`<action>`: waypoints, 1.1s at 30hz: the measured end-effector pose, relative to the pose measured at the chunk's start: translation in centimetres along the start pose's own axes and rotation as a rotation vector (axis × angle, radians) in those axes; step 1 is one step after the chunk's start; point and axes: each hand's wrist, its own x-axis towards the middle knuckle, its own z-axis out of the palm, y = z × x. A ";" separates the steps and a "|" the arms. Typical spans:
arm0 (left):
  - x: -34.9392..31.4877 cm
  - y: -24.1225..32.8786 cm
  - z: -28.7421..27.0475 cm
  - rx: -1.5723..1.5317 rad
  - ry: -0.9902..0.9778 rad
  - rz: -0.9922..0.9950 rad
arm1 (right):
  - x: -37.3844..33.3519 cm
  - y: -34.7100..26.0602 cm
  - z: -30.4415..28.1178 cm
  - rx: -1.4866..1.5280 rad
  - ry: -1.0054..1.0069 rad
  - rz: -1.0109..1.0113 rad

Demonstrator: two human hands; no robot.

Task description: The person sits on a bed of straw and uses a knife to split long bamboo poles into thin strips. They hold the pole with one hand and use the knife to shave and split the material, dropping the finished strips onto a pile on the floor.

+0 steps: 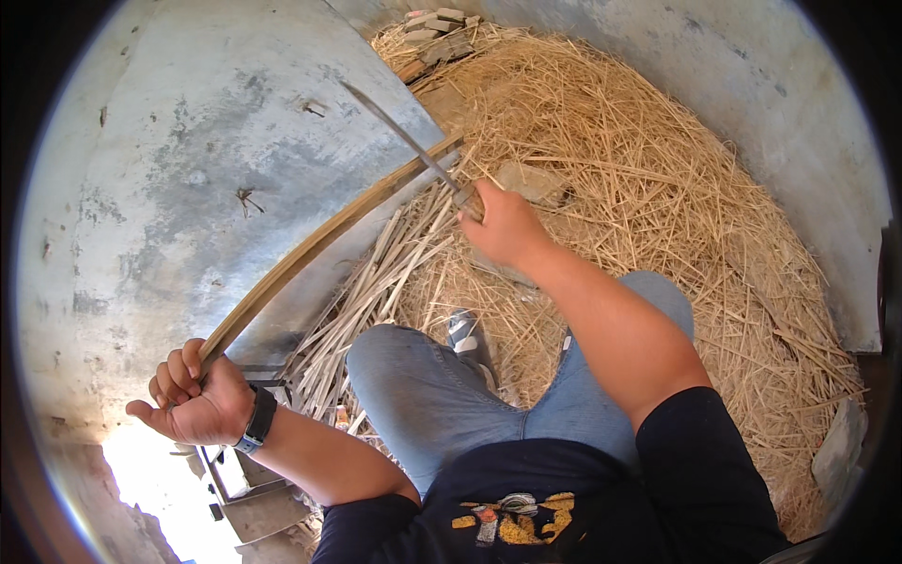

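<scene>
My left hand [211, 390], with a dark watch on its wrist, is closed round the near end of a long split bamboo strip [319, 242]. From there the strip slants up and away to the right. My right hand [505, 224] grips the handle of a long-bladed knife [399, 132]. Its narrow grey blade points up and left and crosses the strip near its far end. Whether the blade touches the strip or passes above it, I cannot tell.
Straw-like shavings [639, 160] cover the ground ahead and to the right. A bundle of thin strips [381, 273] lies beside my bent knee. Weathered grey walls [160, 188] stand left and far right. Bricks [437, 23] are piled in the far corner, and a flat stone [536, 183] lies beyond my right hand.
</scene>
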 end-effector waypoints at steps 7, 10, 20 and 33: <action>0.5 -0.1 -1.1 0.023 0.017 -0.016 | -4.3 -4.9 0.3 -0.079 -0.198 -0.427; 0.7 0.1 -1.4 -0.024 0.027 -0.048 | -4.3 -4.7 -1.1 -0.110 -0.165 -0.427; 0.4 -0.2 0.1 -0.023 -0.009 -0.043 | -2.6 -2.9 -2.5 -0.062 -0.066 -0.325; -0.7 0.2 2.6 0.009 -0.177 -0.114 | -3.3 -3.2 -3.2 -0.018 -0.078 -0.453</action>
